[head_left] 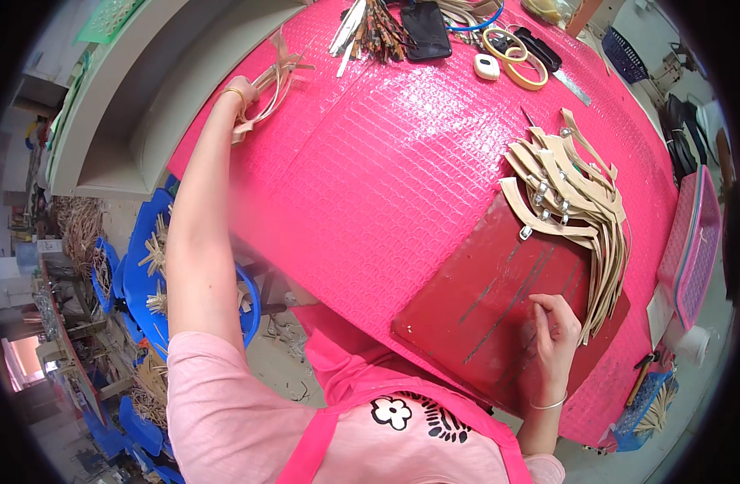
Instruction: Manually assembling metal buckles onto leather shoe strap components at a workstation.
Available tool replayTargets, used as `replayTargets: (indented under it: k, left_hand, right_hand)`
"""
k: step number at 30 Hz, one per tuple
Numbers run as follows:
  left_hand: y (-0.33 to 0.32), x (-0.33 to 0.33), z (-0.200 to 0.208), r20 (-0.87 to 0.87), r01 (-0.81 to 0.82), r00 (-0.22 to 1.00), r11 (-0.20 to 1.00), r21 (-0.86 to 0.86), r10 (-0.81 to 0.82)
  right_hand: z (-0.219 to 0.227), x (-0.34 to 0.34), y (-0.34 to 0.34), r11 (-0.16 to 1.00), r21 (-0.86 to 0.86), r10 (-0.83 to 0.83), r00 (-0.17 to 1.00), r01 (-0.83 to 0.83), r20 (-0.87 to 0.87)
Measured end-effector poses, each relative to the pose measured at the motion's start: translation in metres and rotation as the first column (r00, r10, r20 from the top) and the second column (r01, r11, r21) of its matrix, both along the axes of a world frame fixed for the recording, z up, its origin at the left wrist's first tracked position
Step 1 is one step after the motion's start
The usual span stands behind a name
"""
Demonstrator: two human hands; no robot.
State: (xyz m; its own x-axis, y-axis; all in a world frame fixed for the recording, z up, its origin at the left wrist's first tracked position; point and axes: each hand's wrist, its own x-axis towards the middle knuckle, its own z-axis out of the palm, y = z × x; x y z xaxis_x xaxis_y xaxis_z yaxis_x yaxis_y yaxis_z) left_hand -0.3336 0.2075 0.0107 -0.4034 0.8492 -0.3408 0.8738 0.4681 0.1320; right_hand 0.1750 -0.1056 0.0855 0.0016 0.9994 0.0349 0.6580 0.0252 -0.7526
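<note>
So, on the far left is a grey shelf, and next to it the left hand is reaching out over the edge of the table. A few pale strips lie at that hand, all loose and bendy. Its fingers are bent and touch the strips, but the tips are hidden, so I cannot tell if they grip one. Those strips show no shiny clips that I can see, so I think they may be the ones with work left. The middle of the pink table cover has nothing being made on it. Next comes a dark red board, lying flat near the person's body. On its far corner, and past it onto the pink, sits a big heap of tan strips, bent and stacked over each other. Silver clips sit on some of the strips in this heap, so a good part of the job looks done there. I cannot count how many have a clip. Over the board, near the heap, is the right hand. Its fingers curl loosely, and I see nothing in them. My guess is the job is partway, not finished.
</note>
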Motion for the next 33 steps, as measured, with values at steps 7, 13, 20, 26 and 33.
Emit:
replayTargets:
  k: [7, 13, 20, 26, 33]
  left_hand:
    - [-0.078, 0.113, 0.056, 0.592, 0.038, 0.738, 0.897, 0.441, -0.322]
    - [-0.082, 0.115, 0.054, 0.763, -0.011, 0.574, 0.929, 0.371, -0.298]
    - [-0.073, 0.102, 0.009, -0.186, 0.204, 0.975, 0.833, 0.514, -0.123]
    - [-0.071, 0.096, -0.005, -0.131, 0.172, 0.984, 0.808, 0.564, -0.118]
    - [-0.088, 0.096, 0.026, -0.432, 0.476, 0.871, 0.623, 0.621, -0.235]
  right_hand:
    - [-0.003, -0.005, 0.004, 0.997, 0.016, 0.069, 0.997, -0.069, 0.029]
    - [0.001, -0.005, -0.005, 0.984, 0.002, 0.177, 0.982, -0.178, 0.069]
    - [-0.005, 0.009, -0.029, 0.989, -0.007, 0.151, 0.984, -0.151, 0.093]
    - [-0.005, 0.024, -0.047, 0.994, -0.001, 0.110, 0.989, -0.110, 0.099]
    - [0.006, 0.051, -0.048, 0.993, 0.073, -0.093, 0.996, 0.092, 0.012]
